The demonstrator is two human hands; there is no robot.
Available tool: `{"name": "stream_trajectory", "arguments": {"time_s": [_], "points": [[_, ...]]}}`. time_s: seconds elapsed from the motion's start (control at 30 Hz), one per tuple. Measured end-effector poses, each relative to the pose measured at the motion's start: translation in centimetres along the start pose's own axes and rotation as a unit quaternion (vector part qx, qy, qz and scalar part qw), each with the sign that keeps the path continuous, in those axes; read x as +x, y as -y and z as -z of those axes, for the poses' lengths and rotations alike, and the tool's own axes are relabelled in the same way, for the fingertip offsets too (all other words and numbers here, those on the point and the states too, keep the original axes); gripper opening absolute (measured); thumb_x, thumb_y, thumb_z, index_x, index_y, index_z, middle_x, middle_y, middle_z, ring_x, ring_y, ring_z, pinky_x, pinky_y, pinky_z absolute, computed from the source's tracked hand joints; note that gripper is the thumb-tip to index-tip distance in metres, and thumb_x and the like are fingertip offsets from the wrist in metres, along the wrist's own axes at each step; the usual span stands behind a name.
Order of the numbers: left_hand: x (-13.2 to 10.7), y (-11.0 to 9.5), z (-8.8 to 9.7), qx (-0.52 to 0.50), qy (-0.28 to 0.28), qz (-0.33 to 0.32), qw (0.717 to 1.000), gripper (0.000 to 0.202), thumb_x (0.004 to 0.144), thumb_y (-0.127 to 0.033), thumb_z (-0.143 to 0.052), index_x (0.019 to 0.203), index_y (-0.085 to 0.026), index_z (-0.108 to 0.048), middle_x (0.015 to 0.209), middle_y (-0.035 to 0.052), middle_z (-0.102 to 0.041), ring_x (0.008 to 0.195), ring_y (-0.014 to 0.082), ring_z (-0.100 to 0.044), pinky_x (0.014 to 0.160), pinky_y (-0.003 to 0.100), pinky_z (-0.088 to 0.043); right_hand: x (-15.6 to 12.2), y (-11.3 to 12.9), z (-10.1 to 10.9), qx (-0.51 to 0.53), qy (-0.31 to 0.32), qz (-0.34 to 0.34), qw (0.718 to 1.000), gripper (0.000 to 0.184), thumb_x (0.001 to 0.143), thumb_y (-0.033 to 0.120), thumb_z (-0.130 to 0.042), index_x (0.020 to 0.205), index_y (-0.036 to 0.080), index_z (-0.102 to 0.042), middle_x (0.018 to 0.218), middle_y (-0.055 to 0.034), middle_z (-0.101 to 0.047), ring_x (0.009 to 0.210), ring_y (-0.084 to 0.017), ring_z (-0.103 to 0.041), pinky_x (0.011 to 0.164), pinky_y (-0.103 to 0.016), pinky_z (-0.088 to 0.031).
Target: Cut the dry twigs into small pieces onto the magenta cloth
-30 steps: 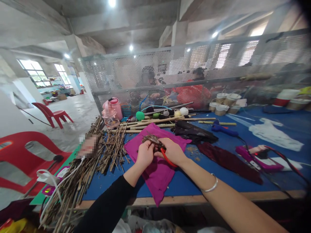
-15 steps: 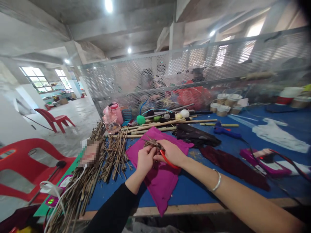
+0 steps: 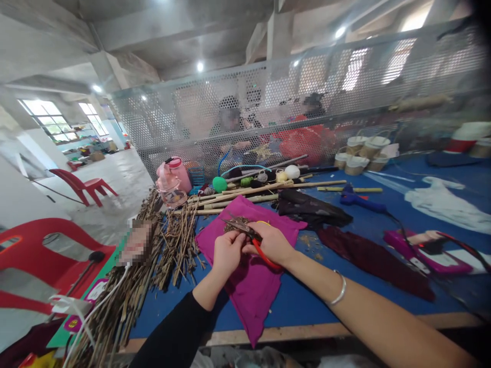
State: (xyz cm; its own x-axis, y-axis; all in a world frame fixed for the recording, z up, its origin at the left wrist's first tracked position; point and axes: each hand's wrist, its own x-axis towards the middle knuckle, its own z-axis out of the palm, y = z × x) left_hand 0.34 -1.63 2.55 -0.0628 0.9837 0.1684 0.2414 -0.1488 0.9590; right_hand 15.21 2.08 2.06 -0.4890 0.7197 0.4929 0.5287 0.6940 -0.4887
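Some brown bits (image 3: 229,227), perhaps twigs, lie below the right hand's (image 3: 270,244) scissors (image 3: 259,249).

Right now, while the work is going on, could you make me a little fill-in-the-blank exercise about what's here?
The scissors are held in the person's own ____ hand.
The magenta cloth lies on a table whose top is ____.
The sleeve on the left arm is ____.
The plastic chair nearest the camera is ____.

Missing words: right; blue; black; red.
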Motion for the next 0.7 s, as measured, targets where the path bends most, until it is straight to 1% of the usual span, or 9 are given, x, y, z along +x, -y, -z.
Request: {"name": "stream_trajectory", "arguments": {"time_s": [0.1, 0.2, 0.3, 0.37, 0.47, 0.53, 0.7], "points": [[0.1, 0.3, 0.1, 0.007, 0.001, -0.005, 1.000, 0.024, 0.077, -0.029, -0.051, 0.078, -0.013, -0.068, 0.070, 0.0034, -0.068, 0.061, 0.0134, -0.056, 0.057, 0.022, -0.042, 0.1, 0.2, 0.2, -0.005, 0.004, -0.008, 1.000, 0.047, 0.066, 0.054, -0.064, 0.098, 0.021, -0.057, 0.093, -0.0065, -0.065, 0.086, -0.021, -0.059, 0.074, -0.029, -0.043], [0.1, 0.3, 0.2, 0.002, 0.007, -0.004, 1.000, 0.025, 0.077, -0.030, -0.050, 0.082, -0.013, -0.068, 0.072, 0.0033, -0.068, 0.059, 0.0131, -0.056, 0.056, 0.022, -0.042, 0.0, 0.4, 0.5, 0.000, 0.018, -0.022, 1.000, 0.037, 0.071, 0.050, -0.062, 0.093, 0.021, -0.058, 0.086, -0.0040, -0.066, 0.078, -0.019, -0.060, 0.068, -0.025, -0.043], [0.1, 0.1, 0.1, -0.003, 0.005, -0.002, 1.000, 0.025, 0.077, -0.030, -0.050, 0.082, -0.013, -0.068, 0.074, 0.0037, -0.069, 0.061, 0.0137, -0.058, 0.057, 0.022, -0.043, -0.1, 0.5, 0.7, 0.010, 0.035, -0.036, 0.999, 0.032, 0.073, 0.048, -0.060, 0.090, 0.021, -0.058, 0.081, -0.0023, -0.066, 0.072, -0.017, -0.060, 0.063, -0.024, -0.042], [0.0, -0.1, 0.0, -0.021, 0.004, 0.001, 1.000, 0.024, 0.077, -0.028, -0.049, 0.082, -0.013, -0.067, 0.076, 0.0042, -0.069, 0.065, 0.0147, -0.061, 0.060, 0.022, -0.045, -0.1, 0.6, 0.6, 0.000, 0.038, -0.038, 0.999, 0.035, 0.073, 0.050, -0.060, 0.094, 0.021, -0.057, 0.084, -0.0031, -0.065, 0.074, -0.017, -0.060, 0.064, -0.025, -0.042], [0.0, -0.2, -0.1, -0.062, 0.007, 0.024, 0.998, 0.024, 0.077, -0.027, -0.049, 0.083, -0.012, -0.066, 0.078, 0.0055, -0.070, 0.069, 0.0166, -0.064, 0.064, 0.024, -0.048, -0.1, 0.6, 0.3, -0.039, 0.021, -0.021, 0.999, 0.050, 0.068, 0.054, -0.061, 0.103, 0.019, -0.054, 0.093, -0.0077, -0.062, 0.086, -0.022, -0.057, 0.072, -0.030, -0.042], [0.1, 0.0, -0.2, -0.072, 0.007, 0.034, 0.997, 0.024, 0.076, -0.028, -0.050, 0.082, -0.012, -0.066, 0.077, 0.0059, -0.070, 0.070, 0.0173, -0.064, 0.064, 0.025, -0.049, -0.1, 0.4, 0.1, -0.056, 0.015, -0.003, 0.998, 0.057, 0.066, 0.055, -0.063, 0.107, 0.016, -0.052, 0.095, -0.0107, -0.060, 0.088, -0.024, -0.055, 0.075, -0.034, -0.042], [0.1, 0.3, -0.2, -0.048, 0.008, 0.021, 0.999, 0.025, 0.076, -0.029, -0.051, 0.079, -0.012, -0.068, 0.077, 0.0053, -0.071, 0.070, 0.0169, -0.064, 0.064, 0.024, -0.049, 0.0, 0.0, -0.4, -0.065, 0.001, 0.019, 0.998, 0.061, 0.066, 0.052, -0.063, 0.111, 0.014, -0.049, 0.094, -0.0120, -0.057, 0.086, -0.025, -0.053, 0.077, -0.039, -0.041]]}}
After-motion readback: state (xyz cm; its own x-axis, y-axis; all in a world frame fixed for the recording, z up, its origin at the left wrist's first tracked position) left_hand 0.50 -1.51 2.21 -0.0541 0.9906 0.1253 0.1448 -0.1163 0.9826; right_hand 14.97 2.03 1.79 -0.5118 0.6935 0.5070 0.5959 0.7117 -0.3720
